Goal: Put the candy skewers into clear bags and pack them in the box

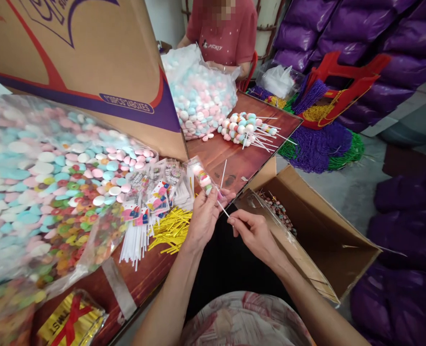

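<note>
My left hand [206, 211] is closed around the lower part of a candy skewer [202, 177], whose pink, white and green sweets sit inside a clear wrapper. The skewer's white stick slants down to the right, and my right hand [250, 233] pinches its lower end between thumb and fingers. Left of my left hand lie a pile of gold twist ties [172, 231], a bundle of white sticks [135, 242] and printed clear wrappers [158, 190]. One loose white stick [223, 173] rests on the table just beyond the skewer.
A large bag of marshmallows and gummy rings [29, 192] covers the left side. Finished skewers [245, 129] lie beside another marshmallow bag [201, 91]. A tall carton [86, 62] stands behind; an open carton [317, 235] sits at my right. Across the table sits a person [223, 33].
</note>
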`<action>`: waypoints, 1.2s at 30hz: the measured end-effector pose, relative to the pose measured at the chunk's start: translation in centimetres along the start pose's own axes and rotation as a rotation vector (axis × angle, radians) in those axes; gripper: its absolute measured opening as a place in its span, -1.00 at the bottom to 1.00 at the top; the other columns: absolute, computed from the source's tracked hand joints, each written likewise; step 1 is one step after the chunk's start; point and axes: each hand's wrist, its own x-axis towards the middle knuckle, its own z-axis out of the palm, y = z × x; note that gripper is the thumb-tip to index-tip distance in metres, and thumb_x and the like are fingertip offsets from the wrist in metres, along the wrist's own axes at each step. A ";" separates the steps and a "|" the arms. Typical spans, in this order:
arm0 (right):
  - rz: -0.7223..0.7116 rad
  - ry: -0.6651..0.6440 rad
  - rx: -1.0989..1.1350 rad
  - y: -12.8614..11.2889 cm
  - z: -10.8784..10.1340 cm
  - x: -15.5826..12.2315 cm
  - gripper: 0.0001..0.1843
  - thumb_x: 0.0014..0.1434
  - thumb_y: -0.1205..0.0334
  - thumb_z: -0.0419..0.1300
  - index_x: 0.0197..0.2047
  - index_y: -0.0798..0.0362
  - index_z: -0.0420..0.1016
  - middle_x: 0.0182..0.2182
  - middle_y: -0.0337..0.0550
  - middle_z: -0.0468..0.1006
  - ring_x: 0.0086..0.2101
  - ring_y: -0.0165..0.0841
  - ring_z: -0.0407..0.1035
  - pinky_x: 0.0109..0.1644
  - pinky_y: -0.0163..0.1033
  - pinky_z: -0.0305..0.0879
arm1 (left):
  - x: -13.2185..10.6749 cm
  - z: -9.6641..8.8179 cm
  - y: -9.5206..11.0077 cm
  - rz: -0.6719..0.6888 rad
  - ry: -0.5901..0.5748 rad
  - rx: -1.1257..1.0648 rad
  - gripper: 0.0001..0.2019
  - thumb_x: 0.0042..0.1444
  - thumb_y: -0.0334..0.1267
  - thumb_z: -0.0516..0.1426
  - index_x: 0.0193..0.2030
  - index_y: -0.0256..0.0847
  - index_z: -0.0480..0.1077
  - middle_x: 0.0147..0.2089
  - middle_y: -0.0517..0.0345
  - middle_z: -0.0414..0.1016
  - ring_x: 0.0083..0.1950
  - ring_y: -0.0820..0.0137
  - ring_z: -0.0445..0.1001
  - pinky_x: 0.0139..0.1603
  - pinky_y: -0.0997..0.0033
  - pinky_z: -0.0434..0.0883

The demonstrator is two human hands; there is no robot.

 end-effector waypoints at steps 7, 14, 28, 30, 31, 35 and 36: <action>0.071 0.068 0.385 -0.8 1.9 1.6 -0.70 0.24 0.18 0.15 -0.52 0.07 0.35 -0.63 -0.34 0.28 -0.56 -0.49 0.12 -0.44 -0.35 0.05 | -0.9 0.4 -0.5 0.027 -0.028 0.124 -0.76 0.15 -0.12 0.22 -0.21 -0.29 0.48 -0.22 -0.07 0.63 -0.03 0.20 0.59 0.01 0.27 0.44; 0.165 0.013 0.765 -1.8 3.3 2.1 -0.63 0.26 -0.05 0.17 -0.43 0.05 0.32 -0.66 -0.40 0.24 -0.67 -0.56 -0.03 -0.60 -0.38 -0.16 | -1.9 -0.3 -0.3 0.113 -0.059 0.294 -0.68 0.20 -0.04 0.16 -0.05 -0.19 0.53 -0.06 -0.02 0.63 0.02 0.24 0.54 0.09 0.25 0.40; 0.061 -0.264 0.503 -4.3 5.6 2.5 -0.66 0.28 0.05 0.10 -0.48 0.04 0.31 -0.69 -0.39 0.21 -0.66 -0.52 0.02 -0.52 -0.35 -0.03 | -4.4 -2.6 3.2 0.217 0.137 -0.125 -0.85 0.06 -0.24 0.31 -0.35 -0.23 0.45 -0.51 0.27 0.26 -0.49 0.57 0.25 -0.42 0.55 0.29; -0.101 -0.229 0.071 -4.2 5.8 2.6 -0.70 0.32 0.19 0.05 -0.45 0.04 0.38 -0.57 -0.29 0.39 -0.53 -0.46 0.23 -0.39 -0.33 0.07 | -4.4 -3.9 4.2 0.317 0.207 -0.093 -0.83 0.07 -0.25 0.31 -0.40 -0.24 0.41 -0.53 0.31 0.16 -0.53 0.60 0.14 -0.47 0.59 0.24; -0.159 -0.175 -0.132 -4.1 5.8 2.6 -0.72 0.32 0.23 0.05 -0.42 0.03 0.43 -0.49 -0.25 0.45 -0.45 -0.43 0.29 -0.35 -0.32 0.08 | -4.4 -4.6 4.8 0.365 0.245 -0.058 -0.82 0.07 -0.26 0.31 -0.40 -0.25 0.40 -0.52 0.30 0.16 -0.53 0.61 0.10 -0.49 0.60 0.21; -0.275 -0.041 -0.628 -3.7 6.2 3.2 -0.86 0.30 0.25 0.14 -0.28 0.00 0.51 -0.26 -0.12 0.50 -0.28 -0.32 0.34 -0.36 -0.29 0.03 | -4.8 -6.7 6.6 0.387 0.344 0.014 -0.74 0.00 -0.31 0.35 -0.43 -0.24 0.31 -0.50 0.29 0.17 -0.51 0.61 0.11 -0.55 0.65 0.13; -0.293 -0.051 -0.700 -3.6 6.4 3.4 -0.87 0.29 0.27 0.15 -0.29 0.01 0.51 -0.27 -0.10 0.50 -0.28 -0.31 0.33 -0.38 -0.28 0.01 | -4.9 -7.0 6.7 0.381 0.354 0.009 -0.70 -0.03 -0.32 0.37 -0.45 -0.23 0.27 -0.51 0.30 0.15 -0.50 0.61 0.13 -0.55 0.66 0.12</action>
